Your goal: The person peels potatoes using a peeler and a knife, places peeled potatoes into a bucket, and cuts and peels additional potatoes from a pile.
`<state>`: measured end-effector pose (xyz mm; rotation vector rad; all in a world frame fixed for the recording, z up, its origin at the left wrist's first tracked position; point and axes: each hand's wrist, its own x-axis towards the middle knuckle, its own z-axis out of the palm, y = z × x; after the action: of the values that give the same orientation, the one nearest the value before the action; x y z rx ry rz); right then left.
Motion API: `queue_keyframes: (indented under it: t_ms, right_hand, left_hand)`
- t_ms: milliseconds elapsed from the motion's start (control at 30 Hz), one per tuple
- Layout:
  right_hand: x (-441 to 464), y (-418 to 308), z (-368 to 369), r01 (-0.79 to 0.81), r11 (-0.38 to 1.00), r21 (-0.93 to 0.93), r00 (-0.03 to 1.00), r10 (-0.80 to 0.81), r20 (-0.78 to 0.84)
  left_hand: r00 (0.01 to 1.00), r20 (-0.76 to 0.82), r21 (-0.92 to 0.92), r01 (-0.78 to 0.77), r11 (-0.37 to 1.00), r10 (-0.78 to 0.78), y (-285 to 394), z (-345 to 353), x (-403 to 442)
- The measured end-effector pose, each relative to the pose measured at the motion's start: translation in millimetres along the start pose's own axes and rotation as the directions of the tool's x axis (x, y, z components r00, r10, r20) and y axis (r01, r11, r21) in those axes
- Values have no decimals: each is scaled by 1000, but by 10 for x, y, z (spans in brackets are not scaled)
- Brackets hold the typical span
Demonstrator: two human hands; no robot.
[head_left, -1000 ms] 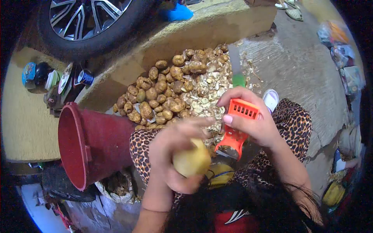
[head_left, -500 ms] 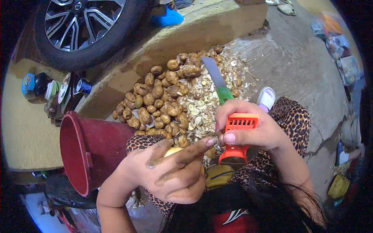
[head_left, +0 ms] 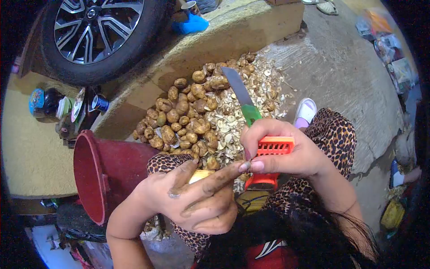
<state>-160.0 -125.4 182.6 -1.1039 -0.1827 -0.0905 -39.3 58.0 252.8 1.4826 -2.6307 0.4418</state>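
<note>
My left hand (head_left: pixel 204 197), its fingers smeared with dirt, is closed around a pale peeled potato (head_left: pixel 200 175), mostly hidden under the palm. Its index fingertip meets the thumb of my right hand (head_left: pixel 300 150). That right hand grips an orange slotted plastic peeler (head_left: pixel 275 147), and a green-handled knife (head_left: pixel 239 88) sticks out past its fingers, blade pointing away from me. Beyond both hands lie a heap of unpeeled brown potatoes (head_left: pixel 181 107) and a spread of pale peelings (head_left: pixel 230 121) on the ground.
A dark red bucket (head_left: pixel 123 168) lies tipped on its side at my left, mouth facing left. Behind the potatoes runs a low concrete step (head_left: pixel 197 54), with a car wheel (head_left: pixel 94 36) above it. A blue plastic bag (head_left: pixel 190 24) and a tin (head_left: pixel 99 103) rest nearby.
My right hand has shifted slightly left with the knife and peeler, and its thumb now meets the left index fingertip. The left hand keeps its hold on the potato.
</note>
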Motion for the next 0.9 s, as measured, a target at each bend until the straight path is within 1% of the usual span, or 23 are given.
queue_keyframes:
  t_ms: [167,367,467,567,633,733,833,900]
  right_hand:
    - [-35,-10,4,18,1000,-13,1000,-18,0]
    - [-79,-34,18,-11,1000,13,1000,11,-18]
    - [-75,-38,43,24,999,34,1000,-23,-19]
    - [-74,-87,51,-11,1000,22,1000,12,-19]
    - [-89,-57,60,17,1000,-11,998,-18,-59]
    - [-92,-52,62,28,999,-27,996,-30,-87]
    - [-101,-65,62,15,999,-37,996,-18,-89]
    - [-106,-70,67,16,999,-47,995,-20,-95]
  left_hand:
    - [1000,17,25,-19,1000,18,21,-29,29]
    - [1000,15,34,-19,999,18,28,-25,74]
    - [1000,2,61,-18,998,18,22,-19,74]
    - [1000,-9,63,0,998,1,31,-15,80]
    - [1000,-27,92,-1,996,3,35,6,85]
    - [999,-8,53,34,998,-33,65,-23,96]
    - [1000,-17,120,-4,993,6,31,-15,105]
    - [1000,3,87,7,996,-7,44,-37,105]
